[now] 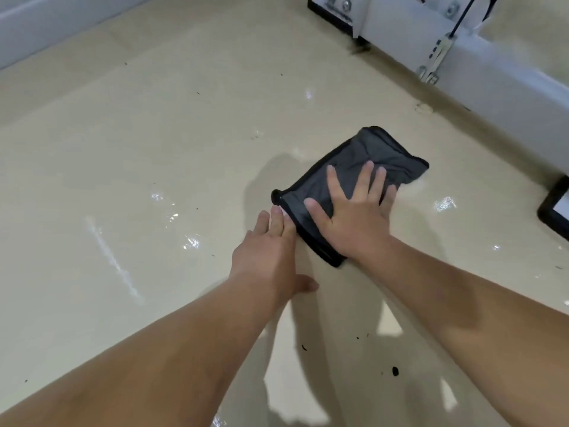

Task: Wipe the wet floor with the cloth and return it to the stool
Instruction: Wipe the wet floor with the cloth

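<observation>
Both bare forearms reach out over the wet floor (129, 167), where the right hand (354, 217) presses flat with spread fingers on the dark folded cloth (363, 161) and the left hand (268, 251) rests open, fingertips touching its edge, so wiping seems underway and next calls for pushing through the remaining glistening patches.

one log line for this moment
phase: wiping | right hand: flat on cloth | left hand: touching cloth edge | floor: wet
</observation>
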Demonstrator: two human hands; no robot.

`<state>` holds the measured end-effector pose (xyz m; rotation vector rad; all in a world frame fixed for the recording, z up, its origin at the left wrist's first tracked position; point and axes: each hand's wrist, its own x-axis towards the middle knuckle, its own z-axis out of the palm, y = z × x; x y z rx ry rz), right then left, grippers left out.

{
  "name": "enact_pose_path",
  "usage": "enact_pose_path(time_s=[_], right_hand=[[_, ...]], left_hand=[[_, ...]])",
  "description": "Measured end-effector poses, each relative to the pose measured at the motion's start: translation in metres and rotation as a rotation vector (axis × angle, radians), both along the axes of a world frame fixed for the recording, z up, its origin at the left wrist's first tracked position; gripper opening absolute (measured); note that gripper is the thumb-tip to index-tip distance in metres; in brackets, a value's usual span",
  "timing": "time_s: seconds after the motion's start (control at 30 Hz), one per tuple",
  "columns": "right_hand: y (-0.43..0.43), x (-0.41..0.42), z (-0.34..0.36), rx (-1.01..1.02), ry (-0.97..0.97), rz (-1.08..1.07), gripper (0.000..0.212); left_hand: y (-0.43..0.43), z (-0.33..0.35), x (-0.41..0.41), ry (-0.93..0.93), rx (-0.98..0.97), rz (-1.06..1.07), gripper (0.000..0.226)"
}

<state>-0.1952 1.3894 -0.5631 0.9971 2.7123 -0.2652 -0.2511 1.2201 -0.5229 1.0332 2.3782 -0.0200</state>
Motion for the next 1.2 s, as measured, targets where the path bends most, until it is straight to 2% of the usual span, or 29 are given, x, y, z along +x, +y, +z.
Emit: enact_pose_path(time_s=[0.13, 0.23, 0.4, 0.5, 0.57, 0.63, 0.7, 0.77, 0.9, 1.07, 1.2], right_hand=[[0.039, -0.045, 0.01, -0.095, -0.088, 0.159, 0.089], [0.053, -0.042, 0.018, -0.155, -0.099, 0.196, 0.088], [0.052, 0.023, 0.01, -0.074, -0.021, -0.055, 0.079], [0.058, 0.087, 0.009, -0.012, -0.014, -0.224, 0.079], [0.059, 0.126, 0.01, -0.007, -0.068, -0.291, 0.08], [0.053, 0.164, 0.012, -0.007, -0.096, -0.359, 0.08], [0.039, 0.194, 0.013, -0.016, -0.116, -0.435, 0.08], [0.02, 0.215, 0.013, -0.011, -0.136, -0.496, 0.079], [-0.044, 0.239, 0.016, -0.048, -0.168, -0.491, 0.076], [-0.133, 0.237, 0.012, -0.108, -0.153, -0.4, 0.077], [-0.194, 0.223, 0.0, -0.019, 0.016, -0.263, 0.08]], left_hand=[[0.004, 0.006, -0.003, -0.028, -0.084, -0.003, 0.128], [0.009, 0.01, -0.001, -0.025, -0.144, -0.008, 0.127], [0.017, 0.019, 0.001, -0.042, -0.254, -0.018, 0.127], [0.011, 0.012, 0.006, 0.018, -0.24, -0.028, 0.125], [0.007, 0.007, 0.016, 0.112, -0.184, -0.014, 0.112], [0.005, 0.008, 0.037, 0.168, -0.076, -0.05, 0.086], [-0.001, 0.011, 0.066, 0.169, 0.051, -0.136, 0.079], [-0.008, 0.016, 0.097, 0.072, 0.135, -0.155, 0.079], [-0.033, 0.022, 0.144, -0.04, 0.045, -0.268, 0.077], [-0.09, 0.013, 0.151, 0.001, 0.088, -0.282, 0.079], [-0.135, 0.023, 0.13, 0.148, 0.071, -0.378, 0.056]])
